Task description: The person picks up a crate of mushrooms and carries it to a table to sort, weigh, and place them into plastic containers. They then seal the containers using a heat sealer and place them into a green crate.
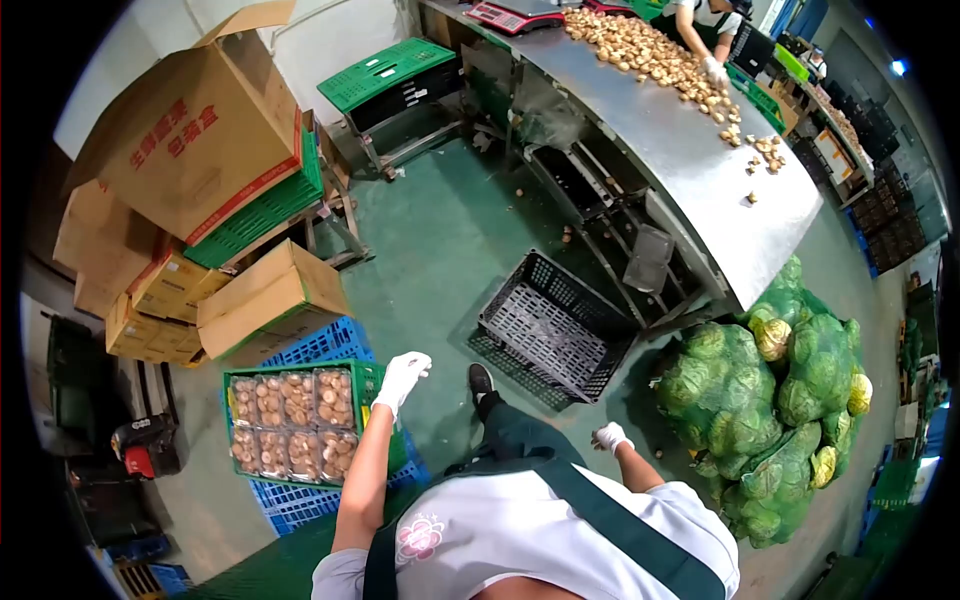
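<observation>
My left hand, in a white glove, is raised beside the right edge of a green crate. Its fingers are loosely bent and a little apart, with nothing visible in them. Clear-lidded packs of mushrooms fill that crate in two rows. The crate rests on a blue pallet. My right hand, also gloved, hangs by my side with its fingers curled in and nothing showing in them. Ahead of me on the floor stands a black plastic crate with no contents visible.
Netted sacks of cabbages lie to the right. Loose mushrooms are spread on a metal table, where a co-worker's gloved hand reaches in. Cardboard boxes and a green-topped crate stack stand at the left and back.
</observation>
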### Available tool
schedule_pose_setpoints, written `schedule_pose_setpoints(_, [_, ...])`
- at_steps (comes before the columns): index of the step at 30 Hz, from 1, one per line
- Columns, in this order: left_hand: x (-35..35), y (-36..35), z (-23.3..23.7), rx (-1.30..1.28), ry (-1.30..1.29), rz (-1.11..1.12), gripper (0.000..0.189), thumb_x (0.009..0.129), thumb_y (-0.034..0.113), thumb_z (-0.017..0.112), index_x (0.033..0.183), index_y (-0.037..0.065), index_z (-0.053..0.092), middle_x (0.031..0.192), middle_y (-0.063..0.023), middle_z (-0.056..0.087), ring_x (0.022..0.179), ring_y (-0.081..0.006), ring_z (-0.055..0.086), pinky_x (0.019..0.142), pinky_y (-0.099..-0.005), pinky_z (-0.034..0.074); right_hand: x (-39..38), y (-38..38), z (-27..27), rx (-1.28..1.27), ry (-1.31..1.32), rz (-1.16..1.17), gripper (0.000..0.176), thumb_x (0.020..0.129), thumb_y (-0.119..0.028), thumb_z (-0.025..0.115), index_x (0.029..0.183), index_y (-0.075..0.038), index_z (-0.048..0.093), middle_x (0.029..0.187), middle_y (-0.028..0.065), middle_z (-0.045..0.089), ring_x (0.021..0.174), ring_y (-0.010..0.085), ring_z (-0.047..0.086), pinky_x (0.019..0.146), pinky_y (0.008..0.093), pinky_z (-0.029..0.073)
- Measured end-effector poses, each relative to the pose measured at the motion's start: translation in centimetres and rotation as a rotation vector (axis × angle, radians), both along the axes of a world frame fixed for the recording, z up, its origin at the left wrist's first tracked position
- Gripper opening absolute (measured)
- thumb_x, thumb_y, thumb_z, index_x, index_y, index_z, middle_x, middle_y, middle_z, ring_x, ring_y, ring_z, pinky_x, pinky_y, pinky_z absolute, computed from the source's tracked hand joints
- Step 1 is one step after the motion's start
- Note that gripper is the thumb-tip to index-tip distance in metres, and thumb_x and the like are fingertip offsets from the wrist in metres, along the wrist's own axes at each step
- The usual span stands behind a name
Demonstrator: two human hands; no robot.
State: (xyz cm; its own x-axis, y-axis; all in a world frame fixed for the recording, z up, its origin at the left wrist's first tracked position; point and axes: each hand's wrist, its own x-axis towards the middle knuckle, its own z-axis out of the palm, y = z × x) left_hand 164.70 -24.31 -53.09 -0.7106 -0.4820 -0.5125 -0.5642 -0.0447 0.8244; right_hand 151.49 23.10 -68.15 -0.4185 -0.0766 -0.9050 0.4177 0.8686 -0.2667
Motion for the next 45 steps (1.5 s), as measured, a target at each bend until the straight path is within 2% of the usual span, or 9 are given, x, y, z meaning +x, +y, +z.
schedule_pose_setpoints(5, [-2.2,-8.2,-3.1,0.083,-0.171,0.035,0.019,0.086,0.023,0.055,0.092,0.007,0.063,0.083,-0.0021,0.065,0.066,-0.0094,0.058,0.058,-0.0231,0.044,-6.9,-10.5,-1.0,-0.097,0.071,-0.162,0.02,0.081,-0.017,0.052,0.077,-0.004,0.067,0.07,0.0094,0.066,0.058,0.0209,0.063,0.052,0.0324,0.05])
schedule_pose_setpoints(7, [-3.0,-10.7,-3.1,0.093,-0.275,0.066,0.02,0.086,0.026,0.055,0.09,0.008,0.063,0.082,-0.0024,0.065,0.066,-0.0116,0.059,0.057,-0.0251,0.045,-9.8,-13.3,-4.8,-0.295,0.384,0.397,0.019,0.081,-0.02,0.053,0.077,-0.005,0.064,0.068,0.0085,0.064,0.055,0.0193,0.061,0.05,0.0328,0.048])
schedule_pose_setpoints(15, [-6.0,-22.1,-8.6,0.196,-0.515,0.151,0.018,0.085,0.026,0.055,0.082,0.01,0.062,0.072,-0.0017,0.064,0.055,-0.0124,0.058,0.048,-0.0271,0.042,-16.1,-27.2,3.8,-0.377,0.108,-0.438,0.026,0.083,-0.024,0.052,0.081,-0.002,0.065,0.067,0.0075,0.064,0.058,0.0162,0.06,0.058,0.0296,0.05])
schedule_pose_setpoints(23, [-18.8,-38.8,-14.2,0.08,-0.894,-0.103,0.018,0.082,0.025,0.055,0.072,0.011,0.061,0.063,-0.0027,0.061,0.048,-0.0158,0.056,0.043,-0.0316,0.04,-12.4,-24.5,-4.2,0.128,0.192,0.068,0.021,0.081,-0.022,0.055,0.082,-0.003,0.064,0.076,0.0104,0.065,0.059,0.0222,0.062,0.053,0.0326,0.049])
schedule_pose_setpoints(24, [-19.0,-43.6,-22.3,0.022,-0.822,-0.411,0.016,0.081,0.02,0.055,0.067,0.011,0.058,0.058,-0.0021,0.057,0.043,-0.0146,0.051,0.038,-0.0293,0.036,-11.2,-26.4,-3.2,0.083,-0.006,-0.753,0.023,0.085,-0.022,0.05,0.087,-0.003,0.063,0.082,0.0114,0.066,0.064,0.0249,0.064,0.055,0.0351,0.05])
schedule_pose_setpoints(25, [-19.5,-48.0,-29.3,-0.067,-0.711,-0.686,0.017,0.079,0.015,0.055,0.062,0.011,0.055,0.053,-0.0015,0.053,0.038,-0.0135,0.047,0.034,-0.027,0.032,-10.1,-28.0,-2.0,0.1,-0.023,-0.773,0.023,0.085,-0.022,0.05,0.087,-0.003,0.063,0.082,0.0114,0.066,0.064,0.0249,0.064,0.055,0.0351,0.05])
schedule_pose_setpoints(29, [-37.3,-47.1,-13.4,0.116,-0.357,-0.075,0.016,0.083,0.016,0.055,0.072,0.006,0.06,0.062,-0.0036,0.057,0.05,-0.0108,0.052,0.042,-0.0235,0.04,-12.9,-36.0,0.8,-0.015,-0.129,-0.925,0.023,0.085,-0.019,0.052,0.087,0.0,0.063,0.078,0.0149,0.066,0.06,0.0242,0.063,0.051,0.0327,0.049])
schedule_pose_setpoints(36, [-54.6,-44.0,-15.7,-0.392,-0.348,-0.77,0.031,0.078,0.035,0.053,0.091,0.009,0.065,0.092,-0.0126,0.064,0.089,-0.0309,0.06,0.077,-0.0372,0.046,-23.8,-45.4,2.2,-0.216,0.153,-0.965,0.016,0.084,-0.018,0.058,0.086,-0.003,0.063,0.073,0.0049,0.063,0.058,0.0147,0.059,0.053,0.0285,0.048])
schedule_pose_setpoints(45, [-70.6,-27.8,-15.5,-0.481,-0.266,-1.236,0.028,0.077,0.034,0.053,0.089,0.012,0.066,0.097,-0.0119,0.063,0.093,-0.0302,0.059,0.081,-0.0371,0.046,-35.5,-43.0,-3.9,-0.061,0.421,-0.752,0.011,0.078,-0.009,0.061,0.085,-0.003,0.066,0.073,0.0046,0.066,0.061,0.0112,0.058,0.06,0.0258,0.047])
